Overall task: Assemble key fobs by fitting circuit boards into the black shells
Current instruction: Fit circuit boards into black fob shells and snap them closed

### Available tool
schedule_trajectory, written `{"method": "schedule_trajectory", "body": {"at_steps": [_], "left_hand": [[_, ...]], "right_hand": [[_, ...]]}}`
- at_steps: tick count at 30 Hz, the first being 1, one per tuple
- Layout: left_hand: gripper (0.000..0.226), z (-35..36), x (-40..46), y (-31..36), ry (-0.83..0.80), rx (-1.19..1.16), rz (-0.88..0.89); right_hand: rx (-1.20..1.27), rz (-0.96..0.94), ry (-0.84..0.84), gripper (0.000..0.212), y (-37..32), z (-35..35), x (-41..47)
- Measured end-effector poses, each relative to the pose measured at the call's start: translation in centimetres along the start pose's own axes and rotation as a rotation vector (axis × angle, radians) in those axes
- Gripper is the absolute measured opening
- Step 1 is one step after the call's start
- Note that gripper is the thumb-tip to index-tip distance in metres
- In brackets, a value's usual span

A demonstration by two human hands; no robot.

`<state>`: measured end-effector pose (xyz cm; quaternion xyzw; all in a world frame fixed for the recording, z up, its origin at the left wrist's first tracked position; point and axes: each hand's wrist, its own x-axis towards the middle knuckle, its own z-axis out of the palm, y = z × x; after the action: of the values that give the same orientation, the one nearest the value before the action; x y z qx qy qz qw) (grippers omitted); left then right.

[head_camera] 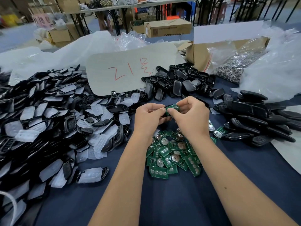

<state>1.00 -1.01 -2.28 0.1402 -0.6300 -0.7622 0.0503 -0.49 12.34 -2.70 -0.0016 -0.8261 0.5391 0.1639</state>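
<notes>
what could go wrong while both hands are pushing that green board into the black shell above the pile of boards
1. The green circuit board sits tilted in the black plastic shell; pressing it askew between the left hand and right hand could bend it or leave it half seated.
2. Both are held in the air over the loose pile of green boards, so a slip may drop the part among them.

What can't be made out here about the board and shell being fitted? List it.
Head view only:
- Black shell: mostly hidden behind the left hand.
- Green circuit board: partly covered by the right hand and its fingers; whether it is seated cannot be told.
- Board markings: too small to read.
</notes>
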Motion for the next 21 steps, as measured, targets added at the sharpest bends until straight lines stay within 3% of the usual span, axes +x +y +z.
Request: {"method": "schedule_trajectory", "body": {"at_steps": [4,10,18,21], "left_hand": [[0.006,0.0,-0.1,-0.2,0.006,0.050,0.040],[0.008,0.0,-0.2,-0.2,0.006,0.067,0.058],[0.014,0.0,0.0,-0.2,-0.004,0.048,0.071],[0.013,0.0,0.1,-0.1,0.001,0.049,0.069]], "right_hand": [[-0.125,-0.069,0.003,0.029,0.0,0.0,-0.1],[-0.074,-0.009,-0.026,0.038,0.1,-0.2,0.0],[0.305,0.137,-0.204,0.012,0.6,-0.8,0.5],[0.414,0.158,-0.224,0.012,0.5,-1.1,0.6]]}}
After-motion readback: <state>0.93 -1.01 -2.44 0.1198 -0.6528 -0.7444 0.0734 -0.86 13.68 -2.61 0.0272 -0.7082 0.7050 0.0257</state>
